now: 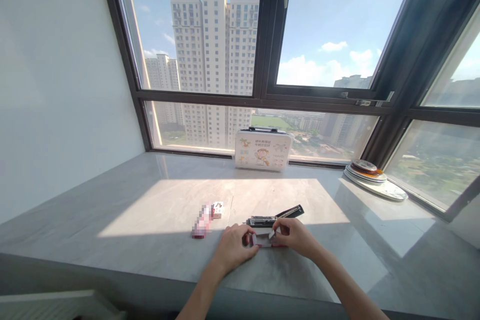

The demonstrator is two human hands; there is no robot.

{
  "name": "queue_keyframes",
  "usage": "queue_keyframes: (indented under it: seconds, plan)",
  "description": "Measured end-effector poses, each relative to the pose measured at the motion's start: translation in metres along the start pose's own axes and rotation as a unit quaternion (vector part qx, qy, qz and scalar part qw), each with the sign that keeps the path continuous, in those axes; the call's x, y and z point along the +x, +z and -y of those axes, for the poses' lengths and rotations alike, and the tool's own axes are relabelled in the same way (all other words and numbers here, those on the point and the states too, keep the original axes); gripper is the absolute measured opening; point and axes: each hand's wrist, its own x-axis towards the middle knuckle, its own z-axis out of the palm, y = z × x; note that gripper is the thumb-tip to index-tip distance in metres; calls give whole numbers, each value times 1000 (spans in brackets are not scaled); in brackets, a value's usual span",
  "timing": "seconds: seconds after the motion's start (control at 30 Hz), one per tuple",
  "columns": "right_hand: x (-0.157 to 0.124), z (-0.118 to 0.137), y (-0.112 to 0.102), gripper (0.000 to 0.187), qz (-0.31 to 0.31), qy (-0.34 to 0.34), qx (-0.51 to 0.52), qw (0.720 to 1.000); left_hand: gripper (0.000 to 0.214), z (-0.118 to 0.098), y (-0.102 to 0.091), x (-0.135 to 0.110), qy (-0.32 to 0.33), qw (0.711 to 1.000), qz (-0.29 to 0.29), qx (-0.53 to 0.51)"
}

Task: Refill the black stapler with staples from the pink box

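Near the front edge of the stone window ledge (142, 205), about midway along it, both hands close on a small red and white box (263, 240). It may be a staple packet, though its print is too small to read. The left hand (232, 249) pinches its left end and the right hand (296, 236) pinches its right end at an open flap. Just behind it lies a black stapler (275, 216), hinged open. Left of that lie a small printed carton (218, 208) and a blurred pink item (202, 221). At the back edge a white case (262, 150) shows a cartoon child and unreadable Chinese lettering. Stacked plates (369, 174) sit in the right back corner.
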Motion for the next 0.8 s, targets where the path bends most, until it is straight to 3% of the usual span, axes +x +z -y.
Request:
queue_keyframes:
  seconds: [0.23, 0.43, 0.53, 0.7, 0.8]
  plan:
    - [-33, -35, -3, 42, -17, 45, 101, 994, 28, 1, -1, 0, 2, 999, -5, -34]
    - [-34, -20, 10, 38, 12, 26, 65, 997, 19, -17, 20, 5, 6, 997, -1, -72]
    - [-32, -12, 8, 44, 25, 30, 66, 997, 17, -15, 28, 6, -16, 995, -13, -95]
    - [-23, -4, 2, 41, 12, 22, 33, 999, 19, 3, 21, 18, -84, 985, -146, -49]
    - [-13, 3, 8, 28, 23, -6, 11, 1000, 35, 4, 15, 29, -71, 990, -118, 25]
